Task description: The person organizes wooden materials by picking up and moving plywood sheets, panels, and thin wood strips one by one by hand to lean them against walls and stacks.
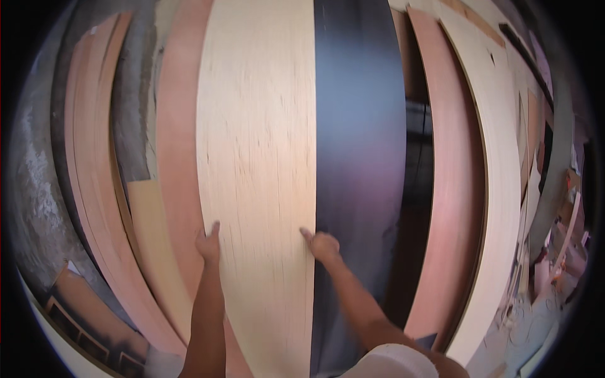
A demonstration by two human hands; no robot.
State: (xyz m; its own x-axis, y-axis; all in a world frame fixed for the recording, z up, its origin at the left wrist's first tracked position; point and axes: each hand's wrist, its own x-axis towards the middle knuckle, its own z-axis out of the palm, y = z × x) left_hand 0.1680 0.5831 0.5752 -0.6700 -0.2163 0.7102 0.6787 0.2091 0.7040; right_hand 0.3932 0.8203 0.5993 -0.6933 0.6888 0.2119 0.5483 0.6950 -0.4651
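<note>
A long pale plywood board (258,151) with fine dark grain streaks runs up the middle of the view. At its left edge my left hand (208,244) is closed round the side, thumb resting on the face. Opposite it, my right hand (323,246) grips the right edge with the thumb pressed on the face. The fingers behind the board are hidden. Directly right of the board is a dark, glossy sheet (359,157), just beside my right hand. A reddish wood sheet (179,126) lies along the board's left side.
More reddish boards (94,145) stand at the left near a stained grey wall (31,164). To the right are a reddish panel (457,157) and a pale panel (498,145), with a dark gap before them. Scraps (564,264) clutter the far right. A brown piece with cut-outs (94,318) lies lower left.
</note>
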